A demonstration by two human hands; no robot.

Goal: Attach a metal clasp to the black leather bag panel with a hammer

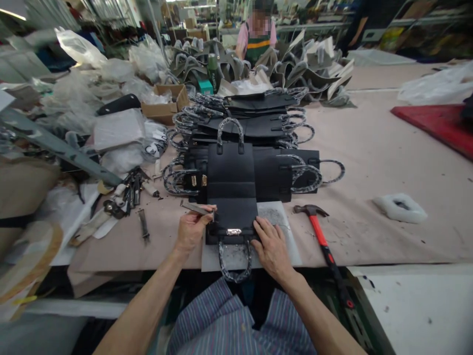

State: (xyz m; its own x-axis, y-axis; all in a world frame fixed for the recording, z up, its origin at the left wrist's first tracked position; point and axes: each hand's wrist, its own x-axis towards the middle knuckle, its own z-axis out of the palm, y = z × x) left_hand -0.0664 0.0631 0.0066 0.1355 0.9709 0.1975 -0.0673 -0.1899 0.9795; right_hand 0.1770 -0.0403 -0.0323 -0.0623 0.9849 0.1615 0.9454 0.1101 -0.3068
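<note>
Black bag [232, 214], one: left hand [191, 230], grip pinching a metal piece [195, 208]; right hand [272, 242], fingers spread, best steadying the edge.

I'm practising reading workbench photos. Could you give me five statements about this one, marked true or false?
1. The left hand pinches a slim grey tool. True.
2. The claw hammer lies to the right of the right hand. True.
3. The right hand grips the claw hammer. False: it rests at the black handbag piece's right edge.
4. That piece's handles are unwrapped. False: clear plastic covers them.
5. The red board lies right of the claw hammer. True.
</note>
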